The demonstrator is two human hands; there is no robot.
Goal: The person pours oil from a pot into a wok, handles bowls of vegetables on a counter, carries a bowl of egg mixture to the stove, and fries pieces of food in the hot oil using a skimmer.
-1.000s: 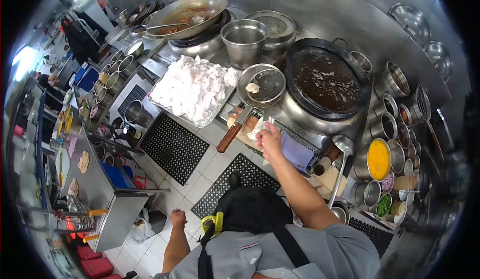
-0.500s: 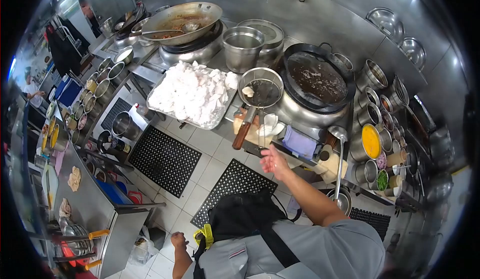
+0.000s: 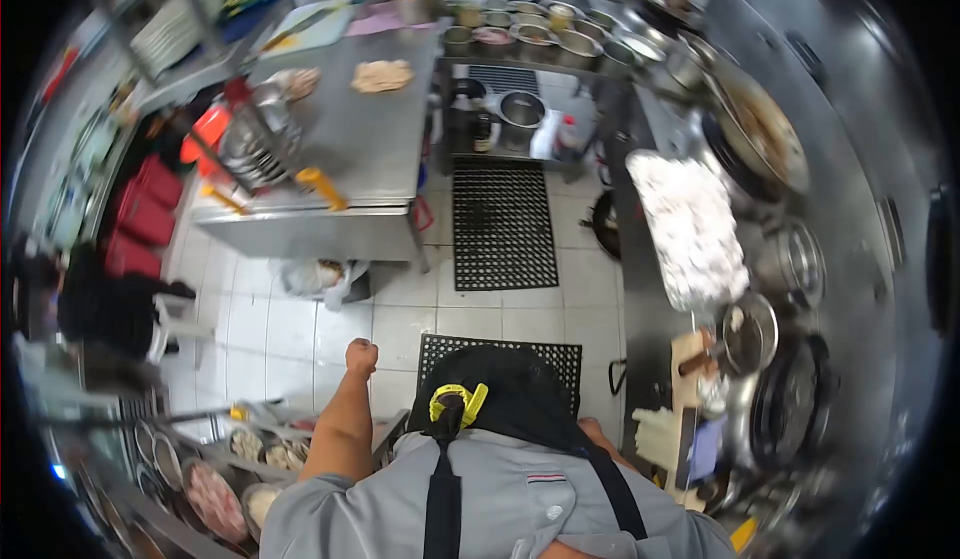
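Swinging left, I've taken the view off the cooking side: my right hand [image 3: 592, 431], open near the strainer [image 3: 759, 341] half a second ago, is now low by the body, mostly hidden, so can't tell its grip. Left hand [image 3: 361, 357] looks loosely clenched above the floor [image 3: 400, 321], nothing visible in it. Strainer now lies beyond the right hand, off to its right, well apart; tray of white pieces [image 3: 690, 229] farther ahead, same side. Neither hand's working there.

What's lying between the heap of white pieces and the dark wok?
In the head view, the wooden-handled strainer lies between the heap of white pieces and the dark wok.
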